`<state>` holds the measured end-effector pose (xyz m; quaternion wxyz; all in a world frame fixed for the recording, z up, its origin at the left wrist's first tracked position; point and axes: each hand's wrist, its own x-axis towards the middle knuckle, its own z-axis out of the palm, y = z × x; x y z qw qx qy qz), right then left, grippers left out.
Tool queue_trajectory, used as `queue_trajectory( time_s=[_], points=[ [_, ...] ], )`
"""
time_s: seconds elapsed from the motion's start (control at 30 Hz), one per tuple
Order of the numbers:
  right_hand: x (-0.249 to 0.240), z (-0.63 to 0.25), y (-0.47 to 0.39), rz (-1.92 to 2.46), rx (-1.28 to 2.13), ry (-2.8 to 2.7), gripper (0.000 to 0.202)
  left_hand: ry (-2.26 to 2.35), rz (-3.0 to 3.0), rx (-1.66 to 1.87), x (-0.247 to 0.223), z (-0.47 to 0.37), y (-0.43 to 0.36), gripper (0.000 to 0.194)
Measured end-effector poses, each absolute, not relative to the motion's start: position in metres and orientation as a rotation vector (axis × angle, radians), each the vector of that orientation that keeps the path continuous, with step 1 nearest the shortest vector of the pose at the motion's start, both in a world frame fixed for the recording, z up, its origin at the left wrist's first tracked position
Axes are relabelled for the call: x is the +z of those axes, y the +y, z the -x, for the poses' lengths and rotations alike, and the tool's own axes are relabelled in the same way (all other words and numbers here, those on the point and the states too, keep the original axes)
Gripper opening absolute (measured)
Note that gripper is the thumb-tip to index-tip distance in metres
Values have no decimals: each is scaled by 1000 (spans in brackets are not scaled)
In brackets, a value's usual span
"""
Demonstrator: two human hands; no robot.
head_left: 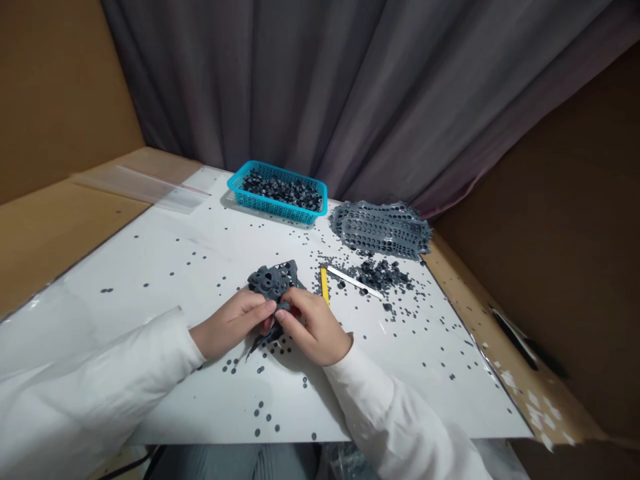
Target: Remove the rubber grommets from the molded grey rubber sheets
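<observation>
Between my two hands, just above the white tabletop, is a dark grey rubbery sheet [273, 280] full of round holes, bent and crumpled. My left hand [237, 320] pinches its near side with thumb and fingers. Close beside it, my right hand [313, 327] grips the same sheet, thumb pointing at the left thumb. A flap of the sheet hangs below the fingers. Small dark discs [260, 405] lie scattered around and in front of the hands. Right of the right hand are a yellow stick-like tool [325, 285] and a thin white stick [353, 281].
A blue plastic basket [320, 215] filled with small dark pieces stands at the back. Perforated grey sheets [383, 230] are stacked at the back right, with a heap of dark pieces [383, 275] before them. Clear plastic bags [160, 190] lie back left. A dark pen-like object [514, 339] rests far right.
</observation>
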<state>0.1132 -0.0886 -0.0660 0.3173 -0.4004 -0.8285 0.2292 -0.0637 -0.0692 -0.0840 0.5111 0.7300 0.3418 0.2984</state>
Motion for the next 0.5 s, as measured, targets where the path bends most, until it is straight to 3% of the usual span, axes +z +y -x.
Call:
queue_trajectory(
  time_s=[0.13,0.27,0.5],
  points=[
    [-68,-112,-88,1066,738,-2140,18,801,-1852,714,-80,63,-69,32],
    [-70,-112,-87,1072,778,-2120,20,869,-1853,658,-81,62,-70,37],
    [-79,-104,-87,963,1261,-1593,26,791,-1274,641,-77,59,-73,31]
  ],
)
